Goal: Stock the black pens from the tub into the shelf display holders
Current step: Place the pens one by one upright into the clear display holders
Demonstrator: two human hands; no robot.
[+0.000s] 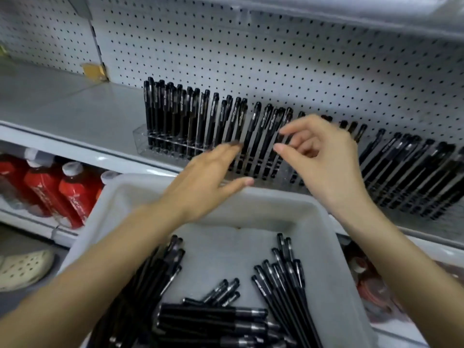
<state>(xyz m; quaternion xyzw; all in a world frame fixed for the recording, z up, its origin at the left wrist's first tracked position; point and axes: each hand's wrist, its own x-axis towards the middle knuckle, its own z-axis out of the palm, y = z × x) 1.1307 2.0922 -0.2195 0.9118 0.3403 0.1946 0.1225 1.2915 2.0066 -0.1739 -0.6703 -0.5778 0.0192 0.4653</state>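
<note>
Stocking looks well along but not finished. On the shelf (62, 109), a long row of black pens (200, 121) stands cap-up in the clear display holders (141, 136). The row runs from left of middle to the far right, where the pens lean more and crowd together in front of the pegboard (276, 59). The left stretch is packed tight. Around the middle the pens stand a little more spaced, so some slots there seem free, though the hands hide much of the holder base.

Nearer, the tub (276, 199) sits just below the shelf edge. It holds a good many loose pens (226, 320), heaped at its near left, near middle and right, while the far part of its floor is bare. That remainder is the work left, by my reading.

The left hand (208, 172) reaches over the tub's far rim with fingers straight and nothing in it, its blurred fingertips at the pens in the holder. The right hand (324, 159) is raised just beside it, fingers loosely curled, two fingertips close together at the barrel of a standing pen. With the blur, I cannot tell whether it pinches that pen or only touches it.

Red bottles (50, 187) stand on the lower shelf at left.
</note>
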